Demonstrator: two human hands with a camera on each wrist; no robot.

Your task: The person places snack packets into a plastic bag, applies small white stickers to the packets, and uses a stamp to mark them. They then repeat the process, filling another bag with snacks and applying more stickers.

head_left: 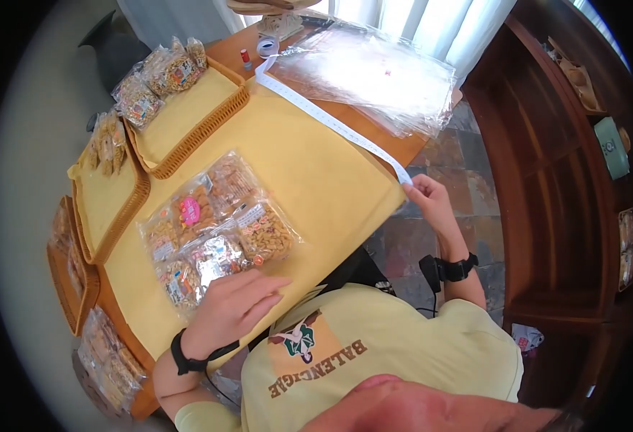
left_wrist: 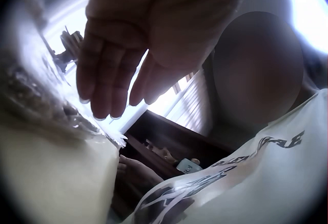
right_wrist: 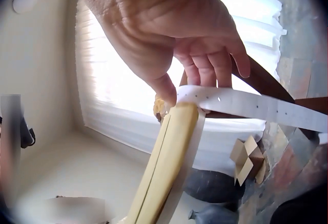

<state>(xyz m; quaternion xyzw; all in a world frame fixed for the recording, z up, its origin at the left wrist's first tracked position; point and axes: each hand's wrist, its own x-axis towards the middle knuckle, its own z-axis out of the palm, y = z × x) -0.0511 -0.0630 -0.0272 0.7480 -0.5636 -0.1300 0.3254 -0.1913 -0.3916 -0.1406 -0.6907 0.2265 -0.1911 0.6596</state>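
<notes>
Between thumb and fingers, my right hand [head_left: 430, 203] pinches the near end of a white measuring tape [head_left: 331, 122] at the right corner of the table. Small marks run along the tape, which stretches diagonally to the back of the yellow cloth [head_left: 316, 173]. In the right wrist view the thumb lies at the cloth-covered edge, the fingers behind the tape [right_wrist: 241, 103]. Fingers straight, my left hand [head_left: 237, 306] holds nothing and is over the near edge of several clear snack packets [head_left: 219, 209] laid side by side. One packet carries a pink label [head_left: 189, 211].
Clear plastic sheets or bags [head_left: 374, 72] are stacked at the table's back right. A white roll [head_left: 267, 47] and a red spool [head_left: 245, 55] stand at the back. Wicker trays [head_left: 201, 137] line the left side, with bagged snacks [head_left: 172, 68] beside them. A dark wooden shelf [head_left: 547, 216] stands at right.
</notes>
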